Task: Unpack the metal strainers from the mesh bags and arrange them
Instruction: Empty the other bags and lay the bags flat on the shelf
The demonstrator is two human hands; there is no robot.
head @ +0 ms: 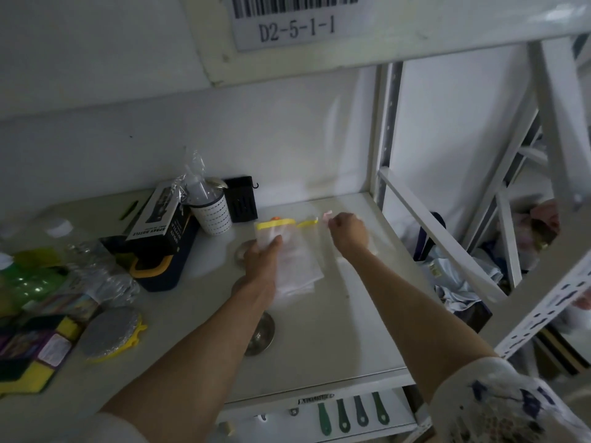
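While both arms reached over shelf (335,330), left hand (260,255) lay flat, fingers spread, on white mesh bags (295,260); right hand (348,231) curled closed, contents unclear; metal strainers (260,334) rested under left forearm

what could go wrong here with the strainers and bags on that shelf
1. The left hand presses the white mesh bag with a yellow top beside a round metal strainer; a sweep could knock it away.
2. Another round metal strainer lies under the left forearm and could get dragged toward the white shelf edge.
3. The right hand pinches something small and blurred; it might drop.
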